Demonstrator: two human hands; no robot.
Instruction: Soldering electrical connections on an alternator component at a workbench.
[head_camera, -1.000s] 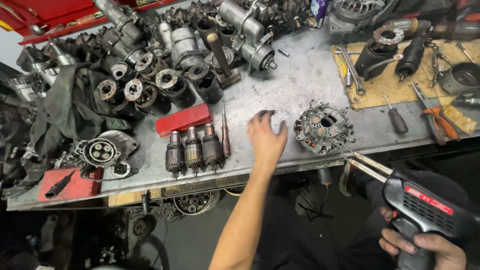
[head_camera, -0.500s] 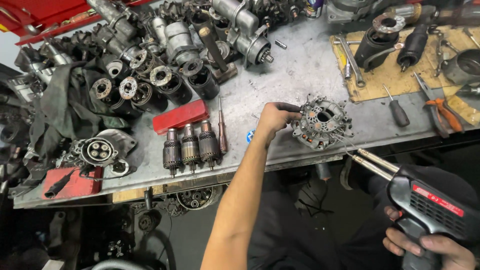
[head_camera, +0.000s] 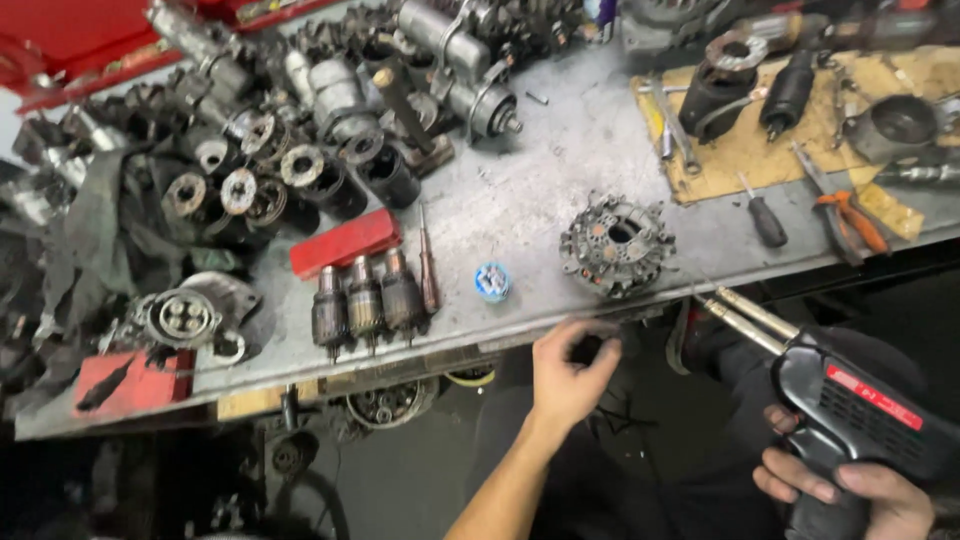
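My left hand (head_camera: 568, 372) hangs just below the front edge of the metal workbench (head_camera: 560, 160), fingers spread, holding nothing I can see. A round, dirty rectifier-like plate (head_camera: 617, 243) lies on the bench just above and to its right. A small blue and white spool (head_camera: 492, 281) sits to the plate's left. My right hand (head_camera: 850, 490) grips the handle of a black soldering gun (head_camera: 850, 400) with a red label. Its two metal prongs point up-left toward the bench edge.
Three armatures (head_camera: 366, 297) stand beside a red box (head_camera: 345, 242) and a thin awl (head_camera: 428, 265). Piles of starter housings (head_camera: 330, 120) fill the back left. A black screwdriver (head_camera: 764, 214), orange pliers (head_camera: 850, 220) and dark parts lie on a board (head_camera: 760, 150) at the right.
My left hand has let go of the round plate and dropped back below the bench's front edge. The soldering gun has stayed in my right hand.
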